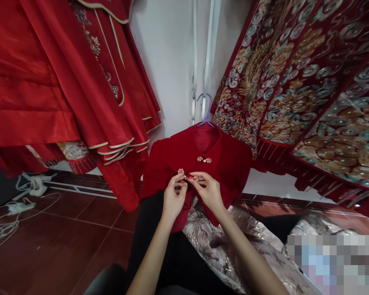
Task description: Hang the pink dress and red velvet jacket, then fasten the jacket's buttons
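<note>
A dark red velvet jacket [169,153] hangs in front of me on a purple hanger [206,119]. Near its collar, a pearl-and-gold frog fastener [204,159] is joined across the front opening. Lower down, both my hands meet at a second ornate frog fastener [181,171]. My left hand [174,194] pinches its left part between thumb and fingers. From the other side, my right hand [208,189] pinches the small red and gold end of the fastener, fingertips almost touching the left ones. The fingers partly cover the fastener, so whether its halves are joined cannot be seen.
Red satin garments [89,82] hang at the left, and heavily embroidered, sequined red garments [295,90] at the right. A white metal rack [207,53] stands against the wall. Shiny patterned fabric [221,262] lies across my lap. White cables [15,209] trail over the tiled floor.
</note>
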### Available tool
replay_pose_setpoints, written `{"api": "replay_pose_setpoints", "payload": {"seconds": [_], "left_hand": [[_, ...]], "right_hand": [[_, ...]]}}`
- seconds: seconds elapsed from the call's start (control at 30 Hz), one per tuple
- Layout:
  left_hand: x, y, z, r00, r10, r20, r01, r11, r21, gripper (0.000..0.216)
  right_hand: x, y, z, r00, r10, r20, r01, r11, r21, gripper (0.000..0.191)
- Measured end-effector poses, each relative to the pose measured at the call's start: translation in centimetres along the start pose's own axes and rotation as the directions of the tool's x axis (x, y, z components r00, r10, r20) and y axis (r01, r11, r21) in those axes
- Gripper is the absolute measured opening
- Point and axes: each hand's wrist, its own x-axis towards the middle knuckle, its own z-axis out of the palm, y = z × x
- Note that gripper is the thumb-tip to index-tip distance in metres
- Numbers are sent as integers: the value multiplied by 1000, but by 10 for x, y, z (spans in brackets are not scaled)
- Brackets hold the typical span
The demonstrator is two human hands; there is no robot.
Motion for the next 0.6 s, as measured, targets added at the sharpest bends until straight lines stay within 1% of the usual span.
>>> {"api": "replay_pose_setpoints", "payload": {"seconds": [0.13, 0.2, 0.37, 0.5, 0.6], "left_hand": [[3, -1, -1, 999, 14, -29, -13, 1000, 20, 34], [5, 0, -1, 999, 19, -25, -18, 999, 34, 33], [10, 2, -3, 999, 30, -30, -28, 996, 89, 28], [17, 4, -6, 993, 91, -72, -80, 986, 144, 22], [21, 7, -8, 991, 113, -70, -99, 980, 171, 19]], "right_hand": [[5, 1, 3, 1000, -9, 23, 10, 999, -40, 27], [6, 1, 3, 999, -22, 28, 24, 999, -43, 27], [6, 2, 6, 999, -47, -4, 47, 998, -41, 27], [6, 0, 10, 998, -56, -26, 55, 997, -57, 28], [7, 0, 13, 997, -63, -43, 61, 996, -62, 29]]}}
